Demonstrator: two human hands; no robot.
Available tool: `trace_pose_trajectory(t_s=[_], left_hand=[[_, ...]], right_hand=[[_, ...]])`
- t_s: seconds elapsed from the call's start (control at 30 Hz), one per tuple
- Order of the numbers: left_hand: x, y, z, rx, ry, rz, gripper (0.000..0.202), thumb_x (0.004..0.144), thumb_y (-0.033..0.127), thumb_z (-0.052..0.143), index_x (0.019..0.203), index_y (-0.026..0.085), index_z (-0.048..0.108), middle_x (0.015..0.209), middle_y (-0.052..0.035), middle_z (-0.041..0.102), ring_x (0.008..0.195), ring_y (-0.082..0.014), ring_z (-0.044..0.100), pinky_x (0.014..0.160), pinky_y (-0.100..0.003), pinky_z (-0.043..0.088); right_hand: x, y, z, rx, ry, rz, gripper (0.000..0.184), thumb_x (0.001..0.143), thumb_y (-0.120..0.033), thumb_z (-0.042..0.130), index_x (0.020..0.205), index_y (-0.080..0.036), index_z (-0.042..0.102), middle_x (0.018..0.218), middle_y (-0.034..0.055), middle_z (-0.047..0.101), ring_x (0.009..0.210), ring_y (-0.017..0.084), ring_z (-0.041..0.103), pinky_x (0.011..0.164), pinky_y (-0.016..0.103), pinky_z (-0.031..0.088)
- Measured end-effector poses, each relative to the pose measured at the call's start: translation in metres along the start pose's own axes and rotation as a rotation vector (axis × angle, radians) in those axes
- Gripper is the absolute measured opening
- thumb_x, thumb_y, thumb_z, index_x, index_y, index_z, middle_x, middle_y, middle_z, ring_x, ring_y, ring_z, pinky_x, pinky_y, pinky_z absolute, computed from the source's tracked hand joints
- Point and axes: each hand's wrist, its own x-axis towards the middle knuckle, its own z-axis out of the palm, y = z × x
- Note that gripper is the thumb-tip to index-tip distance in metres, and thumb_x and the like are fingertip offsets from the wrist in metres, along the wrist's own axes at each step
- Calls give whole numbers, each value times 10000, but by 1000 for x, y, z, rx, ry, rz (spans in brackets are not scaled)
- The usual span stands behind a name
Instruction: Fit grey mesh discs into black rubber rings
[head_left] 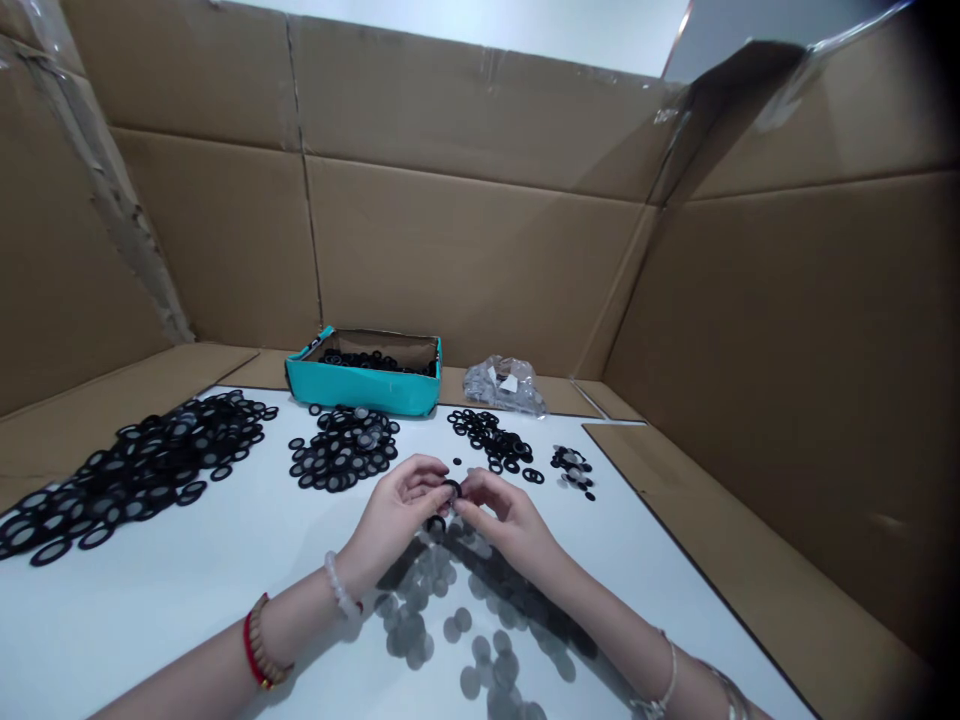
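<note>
A: What stands largest around the person's work?

B: Tall cardboard walls around a white table, probably to keep small pieces from straying.

A: And on the table?

B: A long heap of black rings spreads along the left side, likely so it stays within reach yet leaves the middle usable. The teal box, with more rings inside, stands at the far edge beside a clear plastic bag, presumably out of the arms' way.

A: The hands?

B: The left hand and right hand meet over the table's middle. The left fingers are narrowed on something; the right fingertips curl in close against it, but whether they grip it too cannot be told.

A: What lies below them?

B: Loose grey discs, scattered nearest the person, perhaps for easy picking.

A: And the smallest thing?

B: The black ring, between both sets of fingertips, probably held by its edge to leave its centre uncovered. Being round, it has no long axis. It looks tilted rather than flat, though fingers hide too much to tell exactly which way it faces.
</note>
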Motion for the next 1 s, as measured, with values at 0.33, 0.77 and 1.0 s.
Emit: trace_pose_trajectory(t_s=[0.33, 0.77, 1.0], left_hand=[[1, 0, -11, 500, -70, 353, 116, 822, 145, 483, 770, 182, 580, 897, -51, 525, 872, -179, 533, 756, -287, 442], [-1, 5, -2, 463, 38, 353, 108, 805, 166, 505, 749, 183, 596, 885, -48, 521, 891, -186, 522, 787, -284, 415], [4, -7, 2, 189, -11, 35, 175, 789, 307, 546, 729, 149, 594, 752, -36, 579, 753, -184, 563, 692, -285, 460]], right_hand=[[-1, -4, 0, -212, 38, -26, 138, 842, -239, 503, 716, -182, 498, 715, -5, 516, 697, 145, 478, 652, 250, 375], [-4, -8, -2, -231, 68, -93, 151, 852, -207, 472, 711, -190, 420, 726, -10, 468, 699, 137, 451, 654, 245, 358], [2, -4, -1, -219, 51, -52, 91, 824, -237, 550, 756, -181, 525, 754, 4, 545, 732, 152, 499, 678, 247, 382]])
